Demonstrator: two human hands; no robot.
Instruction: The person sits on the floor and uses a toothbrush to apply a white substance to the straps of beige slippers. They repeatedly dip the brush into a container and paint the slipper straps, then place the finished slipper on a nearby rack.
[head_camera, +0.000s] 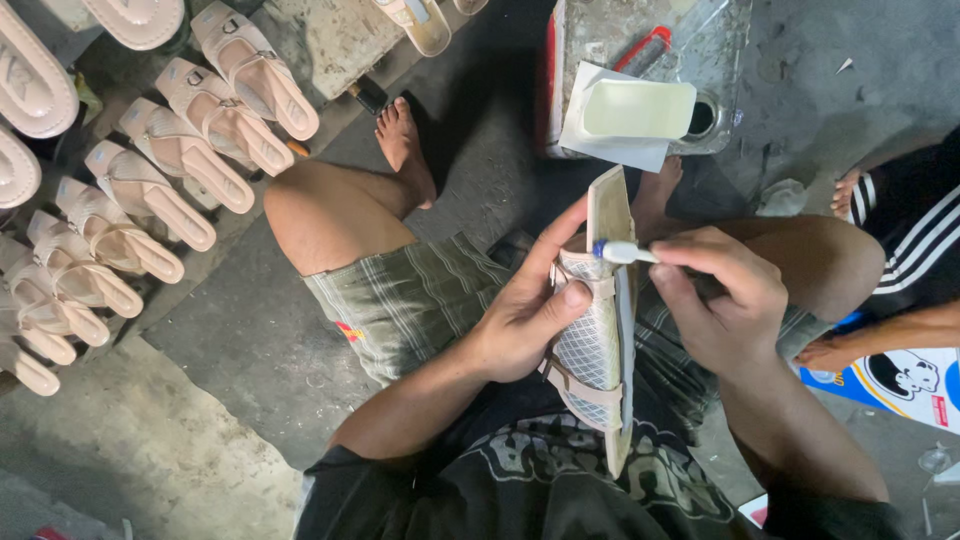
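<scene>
Seated person's left hand (525, 320) clamps a beige sandal (598, 330) upright on edge, right hand (722, 300) pinching a small brush (622, 252) w/ tip at its strap; best kept steady, strokes thin.

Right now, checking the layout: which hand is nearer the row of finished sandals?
Left. The left hand, gripping a sandal, sits closer to the sandal row; the right hand is farther.

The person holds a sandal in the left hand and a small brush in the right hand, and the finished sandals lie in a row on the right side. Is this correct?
Not quite: the head view shows the row of finished sandals on the left side, not the right. The left hand does hold the sandal, and the right hand holds the small brush.
</scene>
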